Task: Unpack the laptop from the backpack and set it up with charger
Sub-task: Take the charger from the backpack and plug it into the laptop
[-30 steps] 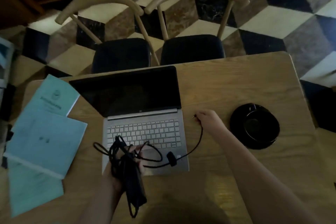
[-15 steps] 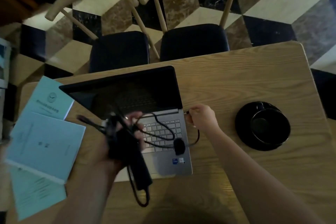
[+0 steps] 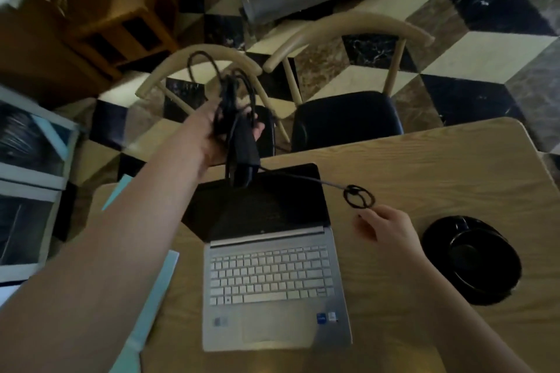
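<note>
left hand (image 3: 212, 130) gripping charger (image 3: 242, 142), open laptop (image 3: 269, 266), right hand (image 3: 385, 227) holding cable (image 3: 357, 196)

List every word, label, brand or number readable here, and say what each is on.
Nothing can be read.
Laptop hinge logo: too small.
Stickers on the palm rest: blurred.
Key legends: too small.
Blue booklet: no print shows.

- Two bare forearms, no sleeves visible.
- Left hand (image 3: 212, 130): no ring or watch seen.
- Right hand (image 3: 391, 230): wrist bare too; fingertips blurred.
</note>
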